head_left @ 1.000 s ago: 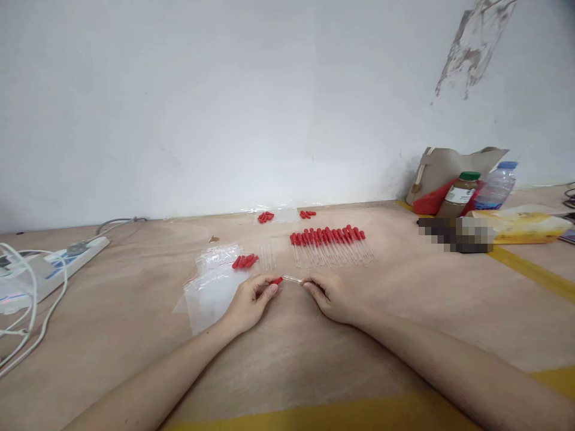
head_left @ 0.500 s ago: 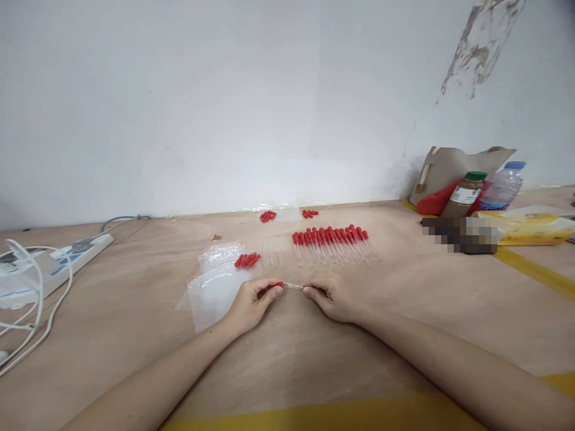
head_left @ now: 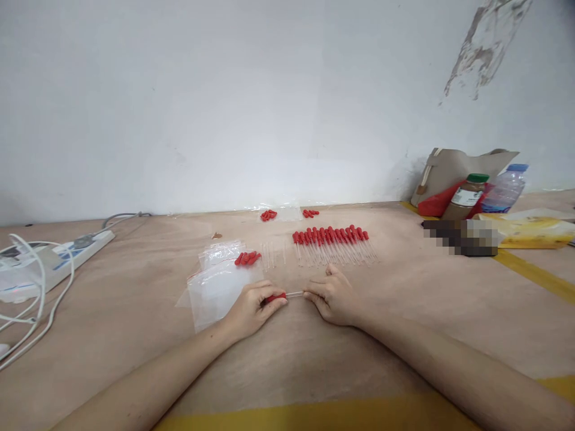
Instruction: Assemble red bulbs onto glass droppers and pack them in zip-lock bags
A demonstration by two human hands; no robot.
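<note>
A red rubber-like bulb [head_left: 275, 297] is pinched between the thumb and fingers of the left hand [head_left: 255, 306], its open end pointing towards the other fingers. A slim, clear, glass-like tube [head_left: 294, 294] spans the gap between the two sets of fingertips, one end meeting the bulb; how deep it sits inside cannot be told. The right hand [head_left: 333, 297] has thumb and finger closed narrowly on the tube's other end, with one finger lifted off it.

Just beyond the right fingers lies a row of clear tubes with red bulbs [head_left: 331, 236], side by side, bulbs pointing away. These look finished, so most of the joining within reach appears done, with the pair in the fingers partly or fully joined.

What is left seems less: a few bare clear tubes [head_left: 269, 254] lie beyond the left fingertips, and a small heap of loose red bulbs [head_left: 247, 258] rests beyond the left knuckles, at the edge of flat, clear plastic bags [head_left: 214, 293]. Farther out, near the wall, are two more small clusters of red bulbs [head_left: 268, 215], the left one on or in clear plastic; which, I cannot tell.
</note>
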